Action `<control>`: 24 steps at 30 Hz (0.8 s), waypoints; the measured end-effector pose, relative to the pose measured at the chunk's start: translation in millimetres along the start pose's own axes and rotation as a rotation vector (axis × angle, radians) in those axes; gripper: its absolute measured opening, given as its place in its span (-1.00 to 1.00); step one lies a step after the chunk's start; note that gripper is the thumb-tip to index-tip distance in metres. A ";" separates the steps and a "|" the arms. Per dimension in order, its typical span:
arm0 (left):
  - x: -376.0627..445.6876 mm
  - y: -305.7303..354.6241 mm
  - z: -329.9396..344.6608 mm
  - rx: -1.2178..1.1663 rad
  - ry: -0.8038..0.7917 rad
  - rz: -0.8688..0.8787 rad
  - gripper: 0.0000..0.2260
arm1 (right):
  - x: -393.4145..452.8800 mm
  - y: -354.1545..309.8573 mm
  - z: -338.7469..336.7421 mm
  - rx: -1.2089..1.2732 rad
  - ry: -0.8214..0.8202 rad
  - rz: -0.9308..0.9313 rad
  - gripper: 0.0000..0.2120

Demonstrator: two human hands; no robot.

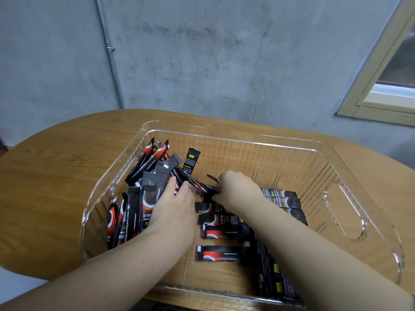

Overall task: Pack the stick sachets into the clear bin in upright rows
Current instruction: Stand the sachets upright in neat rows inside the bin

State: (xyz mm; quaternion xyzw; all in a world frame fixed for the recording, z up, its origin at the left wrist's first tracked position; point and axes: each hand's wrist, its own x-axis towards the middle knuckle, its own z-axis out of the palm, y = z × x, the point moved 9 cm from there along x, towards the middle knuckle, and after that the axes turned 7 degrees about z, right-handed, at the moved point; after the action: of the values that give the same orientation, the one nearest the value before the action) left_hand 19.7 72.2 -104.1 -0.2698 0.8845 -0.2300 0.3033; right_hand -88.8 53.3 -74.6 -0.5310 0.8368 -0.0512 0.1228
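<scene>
Roughly half the stick sachets (143, 194) stand leaning at the clear bin's (343, 216) left, steadied by the left hand (174, 205) with straight fingers, while the rest lie flat as the right hand (238, 189) pinches one.

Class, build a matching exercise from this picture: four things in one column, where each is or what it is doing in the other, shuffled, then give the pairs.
Things
1. left hand
2. right hand
3. upright sachets
4. flat sachets

Places or states
A. lying on the floor of the clear bin, middle and right
B. leaning at the bin's left end
C. fingers straight, pressed against the leaning bundle
D. fingers curled round a sachet at the bin's middle

Pairs: 1-C, 2-D, 3-B, 4-A
</scene>
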 end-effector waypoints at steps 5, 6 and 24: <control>1.2 -0.6 0.1 -0.023 0.018 0.006 -0.50 | -3.5 -0.6 -8.9 -0.020 0.069 -0.018 -0.90; 1.3 -0.8 -0.4 -0.032 0.026 0.008 -0.50 | -5.9 1.1 -13.0 0.005 0.061 -0.006 -0.87; -2.8 -12.0 0.6 -0.157 0.060 -0.012 -0.40 | -52.4 25.3 -3.7 0.173 -0.084 -0.102 -0.80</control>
State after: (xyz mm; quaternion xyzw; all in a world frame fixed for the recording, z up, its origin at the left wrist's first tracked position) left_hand 26.1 64.8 -96.5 -0.2911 0.9068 -0.1698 0.2532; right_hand -90.6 111.2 -68.6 -0.5622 0.7952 -0.1072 0.2003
